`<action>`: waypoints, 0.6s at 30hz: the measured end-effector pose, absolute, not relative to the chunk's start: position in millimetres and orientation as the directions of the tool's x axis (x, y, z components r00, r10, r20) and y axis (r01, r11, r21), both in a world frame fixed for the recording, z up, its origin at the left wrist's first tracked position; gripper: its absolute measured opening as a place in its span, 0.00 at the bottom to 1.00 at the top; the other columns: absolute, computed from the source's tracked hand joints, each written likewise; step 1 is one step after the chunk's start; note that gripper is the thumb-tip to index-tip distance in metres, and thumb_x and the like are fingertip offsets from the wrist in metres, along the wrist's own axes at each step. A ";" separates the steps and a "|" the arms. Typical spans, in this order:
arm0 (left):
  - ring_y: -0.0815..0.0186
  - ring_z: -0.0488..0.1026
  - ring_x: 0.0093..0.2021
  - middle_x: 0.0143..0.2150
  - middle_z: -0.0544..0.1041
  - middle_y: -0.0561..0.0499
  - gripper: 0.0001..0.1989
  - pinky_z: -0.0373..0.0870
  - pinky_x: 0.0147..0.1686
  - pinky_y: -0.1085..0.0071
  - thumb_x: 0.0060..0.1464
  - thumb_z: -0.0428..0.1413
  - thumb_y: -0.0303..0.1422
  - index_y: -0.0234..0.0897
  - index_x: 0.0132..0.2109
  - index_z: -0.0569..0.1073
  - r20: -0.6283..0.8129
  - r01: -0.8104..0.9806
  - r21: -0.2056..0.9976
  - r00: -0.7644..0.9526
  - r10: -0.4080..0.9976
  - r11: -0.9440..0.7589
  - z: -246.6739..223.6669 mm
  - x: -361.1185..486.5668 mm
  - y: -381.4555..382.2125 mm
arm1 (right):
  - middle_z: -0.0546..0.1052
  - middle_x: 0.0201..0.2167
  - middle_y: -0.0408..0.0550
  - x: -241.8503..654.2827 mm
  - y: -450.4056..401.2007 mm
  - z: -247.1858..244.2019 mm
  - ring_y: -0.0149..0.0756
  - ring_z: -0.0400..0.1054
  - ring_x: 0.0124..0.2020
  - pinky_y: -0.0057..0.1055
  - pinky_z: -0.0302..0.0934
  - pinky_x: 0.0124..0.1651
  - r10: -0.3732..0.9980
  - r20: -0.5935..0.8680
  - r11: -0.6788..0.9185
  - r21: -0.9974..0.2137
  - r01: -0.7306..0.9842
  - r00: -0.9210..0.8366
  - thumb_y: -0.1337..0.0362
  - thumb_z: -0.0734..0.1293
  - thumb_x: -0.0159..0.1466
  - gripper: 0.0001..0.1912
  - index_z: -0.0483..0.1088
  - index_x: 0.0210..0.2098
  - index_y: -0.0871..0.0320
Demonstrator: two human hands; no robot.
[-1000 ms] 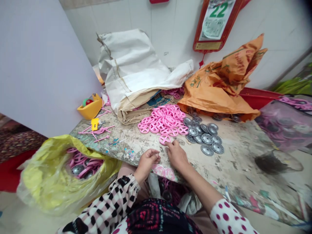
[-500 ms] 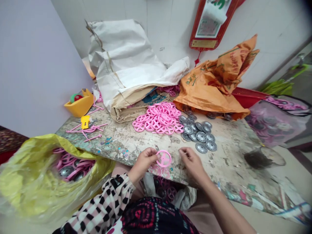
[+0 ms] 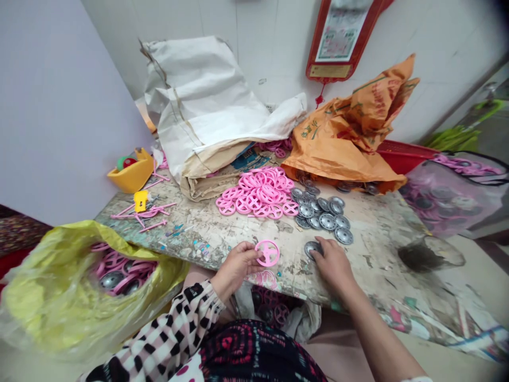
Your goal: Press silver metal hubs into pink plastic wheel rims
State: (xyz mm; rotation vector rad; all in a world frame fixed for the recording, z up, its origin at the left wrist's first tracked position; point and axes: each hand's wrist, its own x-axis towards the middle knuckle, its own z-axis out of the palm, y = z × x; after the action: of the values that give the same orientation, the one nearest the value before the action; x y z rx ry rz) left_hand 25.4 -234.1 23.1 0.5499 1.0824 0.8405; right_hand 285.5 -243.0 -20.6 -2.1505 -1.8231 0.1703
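Note:
A pink spoked ring (image 3: 272, 254) is pinched between the fingers and thumb of my left hand (image 3: 240, 265), above the table's front edge. To its right, my right hand (image 3: 333, 261) has its thumb and fingertips on a grey disc (image 3: 312, 250), a short way in front of the other discs. A heap of pink rings (image 3: 260, 192) lies mid-table. Beside it, on the right, is a cluster of grey discs (image 3: 326, 220).
A white sack (image 3: 210, 95) and an orange bag (image 3: 342, 138) stand behind the heaps. Pink sticks (image 3: 149, 212) and a yellow holder (image 3: 133, 172) are at the left of the table (image 3: 369, 254). A yellow bag (image 3: 51, 286) of parts sits front left, a clear bag (image 3: 445, 199) at right.
My right hand has moved right and forward and now grips a grey disc, which has come away from the cluster toward me. My left hand still holds the pink ring, nearly in place.

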 end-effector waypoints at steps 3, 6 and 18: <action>0.66 0.75 0.26 0.28 0.76 0.49 0.11 0.74 0.28 0.71 0.45 0.58 0.22 0.35 0.35 0.64 -0.556 -0.348 0.721 0.226 0.800 0.600 23.4 24.8 -235.4 | 0.71 0.41 0.55 300.7 -228.7 -17.0 0.42 0.67 0.42 0.35 0.59 0.46 0.983 -0.007 -0.170 -0.401 0.900 0.183 0.60 0.65 0.58 0.23 0.70 0.51 0.62; 0.67 0.76 0.27 0.29 0.76 0.48 0.10 0.74 0.29 0.72 0.46 0.58 0.22 0.33 0.37 0.66 -0.571 -0.365 0.696 0.240 0.785 0.618 23.6 23.4 -236.6 | 0.71 0.30 0.48 301.0 -224.4 -8.0 0.37 0.65 0.32 0.32 0.57 0.37 0.963 -0.089 -0.257 -0.598 0.759 0.256 0.58 0.69 0.50 0.16 0.73 0.36 0.60; 0.67 0.73 0.30 0.34 0.75 0.49 0.20 0.74 0.31 0.70 0.37 0.68 0.31 0.32 0.38 0.70 -0.394 -0.424 0.751 0.329 0.858 0.507 15.7 35.4 -248.6 | 0.68 0.33 0.47 178.1 -272.2 13.2 0.35 0.62 0.34 0.32 0.58 0.38 0.960 0.207 0.080 -0.848 0.524 0.188 0.53 0.64 0.59 0.13 0.66 0.33 0.57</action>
State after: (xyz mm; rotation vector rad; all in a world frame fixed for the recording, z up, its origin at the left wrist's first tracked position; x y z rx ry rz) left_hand 35.4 -248.6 15.7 0.5862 0.8725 0.9038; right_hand 178.1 -272.2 13.2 -1.5675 -1.4578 0.6129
